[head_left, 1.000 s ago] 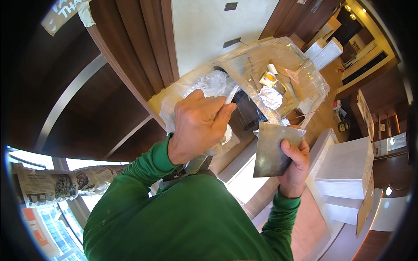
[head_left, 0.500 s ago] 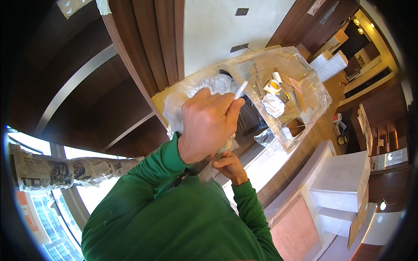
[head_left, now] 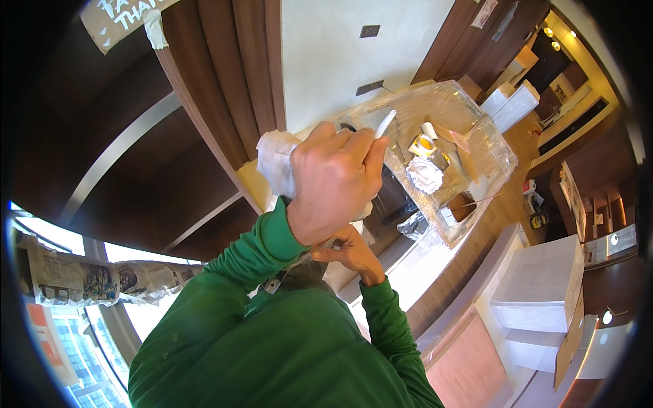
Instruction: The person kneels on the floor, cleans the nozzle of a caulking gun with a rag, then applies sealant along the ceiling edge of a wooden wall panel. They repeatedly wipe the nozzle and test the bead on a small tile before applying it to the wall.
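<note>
1. Left hand (head_left: 337, 182): fingers curled into a fist, thumb pressed against them, closed round the white stick (head_left: 386, 124).
2. Stick location: in the left fist, tip poking out above the thumb, tilted up and to the right. Rest of it hidden by the hand.
3. Right hand (head_left: 357, 257): just below the left hand, thumb pointing left, fingers partly hidden. Can't tell whether they pinch anything.
4. White sheet (head_left: 274, 163): crumpled, left of the left fist and partly behind it.
5. Table (head_left: 500, 146): plastic-wrapped, beyond the hands to the right. On it, a yellow-and-white tape roll (head_left: 422, 145) next to a crumpled white wad (head_left: 424, 175), with a small white cylinder (head_left: 428, 130) near them.
6. Pale wall (head_left: 340, 61) behind; newspaper-wrapped beam (head_left: 102, 280) at far left.
</note>
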The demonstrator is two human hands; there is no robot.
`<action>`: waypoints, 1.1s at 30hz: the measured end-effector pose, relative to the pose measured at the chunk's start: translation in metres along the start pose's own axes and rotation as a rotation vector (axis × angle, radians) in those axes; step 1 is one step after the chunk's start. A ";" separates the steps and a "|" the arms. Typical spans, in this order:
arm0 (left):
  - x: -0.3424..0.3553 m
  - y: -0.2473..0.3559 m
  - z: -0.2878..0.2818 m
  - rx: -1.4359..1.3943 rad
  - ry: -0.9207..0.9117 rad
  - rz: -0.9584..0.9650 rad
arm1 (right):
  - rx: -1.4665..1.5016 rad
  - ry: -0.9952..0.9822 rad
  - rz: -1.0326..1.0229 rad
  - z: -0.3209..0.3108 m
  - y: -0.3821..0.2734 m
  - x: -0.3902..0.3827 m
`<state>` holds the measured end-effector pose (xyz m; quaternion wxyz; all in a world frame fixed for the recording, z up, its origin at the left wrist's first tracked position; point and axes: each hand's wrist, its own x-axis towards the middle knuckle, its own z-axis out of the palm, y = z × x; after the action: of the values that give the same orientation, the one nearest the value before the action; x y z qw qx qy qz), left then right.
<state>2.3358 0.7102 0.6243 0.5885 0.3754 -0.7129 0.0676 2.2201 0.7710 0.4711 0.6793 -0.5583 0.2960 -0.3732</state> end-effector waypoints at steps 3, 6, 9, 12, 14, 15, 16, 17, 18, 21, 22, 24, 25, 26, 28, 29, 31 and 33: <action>0.003 -0.001 0.001 0.002 -0.053 -0.033 | -0.053 0.012 -0.072 -0.014 0.003 0.007; 0.010 -0.007 -0.002 -0.033 -0.246 -0.121 | -0.034 -0.010 -0.079 -0.036 0.008 0.011; 0.023 -0.029 0.005 -0.390 -0.602 -0.250 | 0.039 -0.098 -0.023 -0.057 0.017 0.013; 0.027 -0.051 0.019 -0.872 -0.833 -0.307 | 0.089 -0.148 0.055 -0.065 0.035 0.014; 0.020 -0.058 0.027 -1.035 -0.892 -0.290 | 0.109 -0.130 0.066 -0.062 0.048 0.012; 0.016 -0.059 0.029 -1.043 -0.905 -0.269 | 0.116 -0.105 0.050 -0.059 0.053 0.012; 0.013 -0.058 0.030 -1.052 -0.921 -0.246 | 0.114 -0.091 0.016 -0.056 0.056 0.011; 0.010 -0.055 0.029 -1.040 -0.893 -0.302 | 0.122 -0.077 0.025 -0.054 0.057 0.009; 0.006 -0.049 0.026 -1.029 -0.865 -0.357 | 0.120 -0.075 0.016 -0.051 0.056 0.007; 0.000 -0.029 0.007 -0.882 -0.721 -0.477 | 0.164 0.016 0.020 -0.044 0.044 -0.005; -0.003 -0.022 -0.001 -0.862 -0.621 -0.459 | 0.187 0.060 0.028 -0.041 0.040 -0.011; -0.010 -0.011 -0.016 -0.728 -0.589 -0.416 | 0.217 0.114 0.026 -0.036 0.034 -0.020; -0.013 -0.008 -0.020 -0.707 -0.522 -0.347 | 0.213 0.129 0.023 -0.033 0.033 -0.021; -0.014 -0.008 -0.022 -0.681 -0.530 -0.327 | 0.210 0.144 0.020 -0.031 0.032 -0.024; -0.019 -0.009 -0.026 -0.671 -0.488 -0.249 | 0.174 0.189 0.010 -0.025 0.028 -0.029; -0.021 -0.011 -0.028 -0.735 -0.493 -0.285 | 0.159 0.231 0.007 -0.021 0.024 -0.032; -0.020 -0.019 -0.033 -0.855 -0.488 -0.351 | 0.119 0.432 0.039 -0.019 0.001 -0.043; -0.020 -0.025 -0.037 -0.988 -0.465 -0.475 | 0.143 0.712 0.017 -0.016 -0.040 -0.061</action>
<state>2.3803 0.7216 0.6091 0.5209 0.2112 -0.6666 -0.4896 2.1662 0.8097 0.5058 0.5739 -0.3419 0.4919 -0.5584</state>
